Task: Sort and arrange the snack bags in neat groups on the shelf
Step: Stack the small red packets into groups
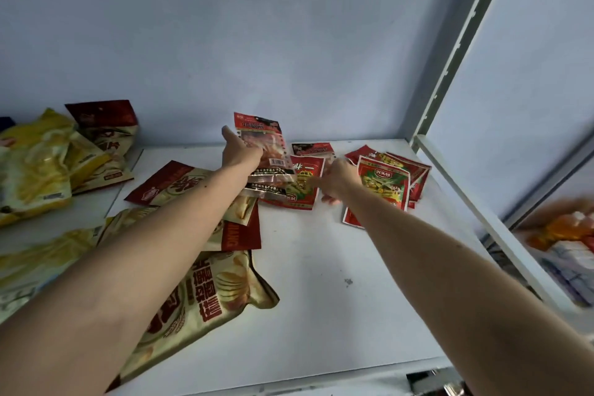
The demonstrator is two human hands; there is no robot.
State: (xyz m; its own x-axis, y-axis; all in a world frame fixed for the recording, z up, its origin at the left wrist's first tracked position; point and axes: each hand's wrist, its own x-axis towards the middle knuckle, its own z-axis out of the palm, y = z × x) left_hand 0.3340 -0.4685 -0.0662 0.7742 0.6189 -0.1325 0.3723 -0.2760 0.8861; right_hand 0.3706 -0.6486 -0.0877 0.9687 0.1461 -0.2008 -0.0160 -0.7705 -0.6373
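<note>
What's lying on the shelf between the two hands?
In the head view, a small red packet with a green picture lies flat between the left hand, which holds up a clear-fronted packet, and the right hand.

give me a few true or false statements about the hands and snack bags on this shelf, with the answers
1. The left hand holds small clear-and-red packets raised off the shelf. True.
2. The right hand grips a yellow bag. False: it reaches to the red-and-green packets lying on the shelf.
3. Large beige chip bags lie under the left forearm. True.
4. The yellow bags sit at the shelf's right end. False: they are at the left.
</note>
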